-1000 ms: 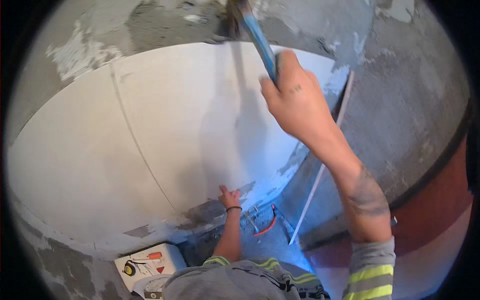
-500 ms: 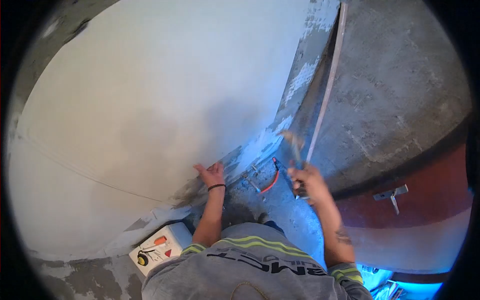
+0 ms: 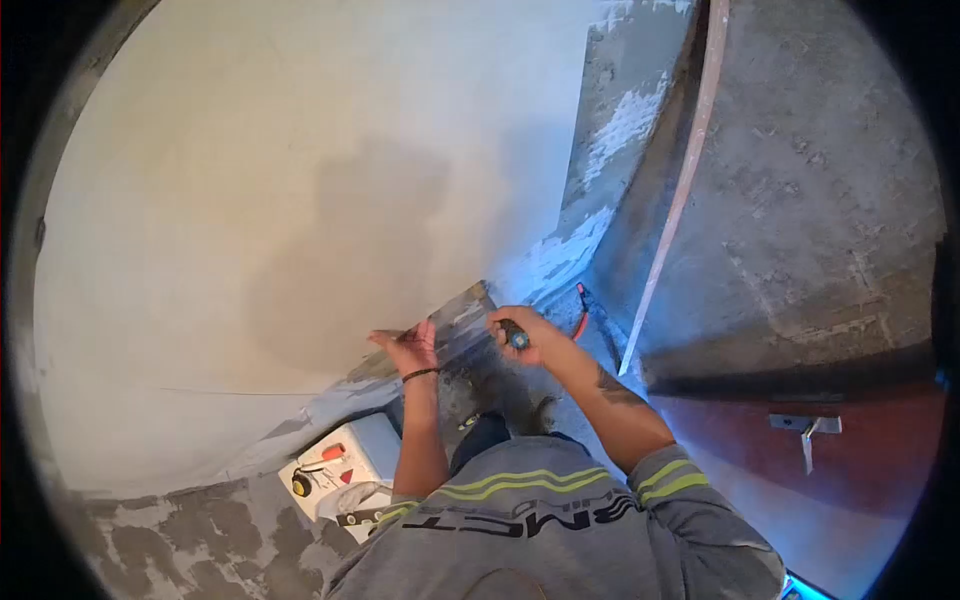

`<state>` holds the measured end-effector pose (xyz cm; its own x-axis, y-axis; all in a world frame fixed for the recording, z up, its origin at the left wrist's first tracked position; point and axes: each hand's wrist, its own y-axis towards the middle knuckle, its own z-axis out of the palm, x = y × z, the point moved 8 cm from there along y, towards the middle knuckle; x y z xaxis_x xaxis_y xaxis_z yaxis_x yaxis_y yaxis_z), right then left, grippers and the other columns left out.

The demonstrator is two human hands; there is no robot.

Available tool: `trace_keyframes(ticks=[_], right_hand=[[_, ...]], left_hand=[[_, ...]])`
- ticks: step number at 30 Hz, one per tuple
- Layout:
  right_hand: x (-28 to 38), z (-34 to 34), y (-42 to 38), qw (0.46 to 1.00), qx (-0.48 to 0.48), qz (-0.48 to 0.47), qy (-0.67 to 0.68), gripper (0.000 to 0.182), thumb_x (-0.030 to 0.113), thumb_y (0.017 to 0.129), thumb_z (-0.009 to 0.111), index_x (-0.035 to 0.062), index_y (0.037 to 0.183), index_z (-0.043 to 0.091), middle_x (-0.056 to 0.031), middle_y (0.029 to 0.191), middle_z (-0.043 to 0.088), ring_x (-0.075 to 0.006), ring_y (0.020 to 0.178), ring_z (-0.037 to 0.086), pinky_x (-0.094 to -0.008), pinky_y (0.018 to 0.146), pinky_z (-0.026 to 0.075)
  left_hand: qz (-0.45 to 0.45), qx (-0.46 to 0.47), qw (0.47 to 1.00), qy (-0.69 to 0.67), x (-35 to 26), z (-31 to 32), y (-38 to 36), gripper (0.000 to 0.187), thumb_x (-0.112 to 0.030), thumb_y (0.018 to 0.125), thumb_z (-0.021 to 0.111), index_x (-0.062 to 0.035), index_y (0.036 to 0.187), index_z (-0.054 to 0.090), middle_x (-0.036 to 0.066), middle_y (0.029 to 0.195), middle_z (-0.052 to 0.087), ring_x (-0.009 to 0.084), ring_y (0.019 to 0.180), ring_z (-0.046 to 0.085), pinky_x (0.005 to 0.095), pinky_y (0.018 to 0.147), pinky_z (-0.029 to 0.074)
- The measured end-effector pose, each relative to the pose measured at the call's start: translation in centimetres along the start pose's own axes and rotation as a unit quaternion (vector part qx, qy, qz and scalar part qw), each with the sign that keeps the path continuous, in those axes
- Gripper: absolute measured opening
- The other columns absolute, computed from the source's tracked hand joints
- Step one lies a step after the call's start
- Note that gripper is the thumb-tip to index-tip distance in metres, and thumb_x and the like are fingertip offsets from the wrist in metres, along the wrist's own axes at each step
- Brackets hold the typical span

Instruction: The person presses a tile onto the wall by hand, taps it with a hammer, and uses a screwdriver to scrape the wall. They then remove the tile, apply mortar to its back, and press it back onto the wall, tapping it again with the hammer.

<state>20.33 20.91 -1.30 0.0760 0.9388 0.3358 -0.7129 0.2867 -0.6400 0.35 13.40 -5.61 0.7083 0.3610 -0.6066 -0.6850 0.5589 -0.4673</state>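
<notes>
My right hand [image 3: 527, 336] is closed around the blue handle of a wide flat scraper. Its metal blade [image 3: 462, 315] reaches left, low against the large pale wall tile [image 3: 300, 180]. My left hand [image 3: 408, 347], with a black band on the wrist, has its fingers spread and its palm against the blade's left end. Both hands meet near the tile's lower right corner, just above the grey floor. My grey shirt with yellow stripes fills the bottom of the view.
A white box [image 3: 335, 472] with a yellow tape measure on it lies at the lower left. An orange cable [image 3: 581, 322] lies in the corner. A thin white strip [image 3: 682, 195] leans against the rough grey wall. A metal bracket [image 3: 806, 430] sits on the red-brown band at right.
My right hand has come down from the tile's top edge with the blue-handled tool to the tile's bottom. It now meets my left hand there. The view has tilted downward.
</notes>
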Motion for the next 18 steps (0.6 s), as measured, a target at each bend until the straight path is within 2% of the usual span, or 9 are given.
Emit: trace_keyframes(ticks=[4,7,9,13,15,16,18], right_hand=[[0.4,0.6,0.0,0.999,-0.001,0.020,-0.043,0.013,0.018,0.081,0.062,0.0086,0.075,0.055,0.0031,0.060,0.053,-0.0073,0.047,0.052,-0.0231,0.037,0.037],[0.7,0.8,0.0,0.995,0.019,-0.013,-0.099,0.014,0.019,0.081,0.061,0.0091,0.073,0.055,0.0019,0.059,0.052,-0.0088,0.048,0.052,-0.0264,0.039,0.039],[0.1,-0.9,0.8,0.987,0.005,0.021,-0.162,0.013,0.015,0.079,0.059,0.0077,0.069,0.055,-0.0026,0.058,0.053,-0.0146,0.049,0.051,-0.0326,0.042,0.041],[-0.8,-0.4,-0.1,0.982,0.001,0.024,-0.190,0.018,0.021,0.081,0.060,0.0112,0.067,0.053,0.0006,0.058,0.051,-0.0097,0.049,0.050,-0.0293,0.041,0.040],[0.3,-0.7,0.0,0.973,-0.019,-0.012,-0.229,0.018,0.022,0.081,0.062,0.0112,0.069,0.054,0.0010,0.057,0.050,-0.0093,0.048,0.050,-0.0282,0.041,0.040],[1.1,-0.8,0.2,0.973,-0.016,-0.017,-0.229,0.018,0.022,0.081,0.062,0.0112,0.069,0.054,0.0010,0.057,0.050,-0.0093,0.048,0.050,-0.0282,0.041,0.040],[0.9,-0.6,0.2,0.975,0.057,0.023,-0.214,0.019,0.025,0.081,0.063,0.0101,0.072,0.055,0.0010,0.059,0.050,-0.0092,0.049,0.050,-0.0273,0.042,0.041]], left_hand=[[-0.003,0.012,1.000,0.001,0.5,-0.5,0.4,0.095,-0.084,0.068,0.038,-0.0089,0.127,0.040,0.011,0.106,0.056,0.0258,0.091,0.061,0.0408,0.079,0.051],[-0.004,0.001,1.000,0.009,0.3,-0.3,-0.3,0.096,-0.083,0.069,0.038,-0.0093,0.130,0.037,0.013,0.115,0.053,0.0270,0.097,0.059,0.0413,0.082,0.050],[0.014,0.028,0.999,0.026,-0.2,0.6,-0.7,0.095,-0.083,0.070,0.036,-0.0112,0.132,0.035,0.014,0.122,0.049,0.0269,0.100,0.058,0.0417,0.083,0.050],[0.007,0.032,0.999,0.017,0.8,-0.8,-0.5,0.092,-0.083,0.070,0.035,-0.0134,0.131,0.037,0.013,0.121,0.050,0.0268,0.102,0.058,0.0419,0.084,0.050],[0.030,0.024,0.999,-0.001,0.2,0.0,-0.2,0.099,-0.085,0.065,0.038,-0.0086,0.127,0.039,0.012,0.109,0.055,0.0261,0.094,0.060,0.0400,0.078,0.054],[0.034,0.028,0.999,-0.001,0.0,0.4,0.1,0.099,-0.085,0.065,0.038,-0.0086,0.127,0.039,0.012,0.109,0.055,0.0261,0.094,0.060,0.0400,0.078,0.054],[0.005,0.055,0.998,-0.005,0.1,0.3,-0.2,0.089,-0.082,0.070,0.036,-0.0142,0.128,0.041,0.010,0.115,0.055,0.0260,0.096,0.060,0.0429,0.082,0.051]])
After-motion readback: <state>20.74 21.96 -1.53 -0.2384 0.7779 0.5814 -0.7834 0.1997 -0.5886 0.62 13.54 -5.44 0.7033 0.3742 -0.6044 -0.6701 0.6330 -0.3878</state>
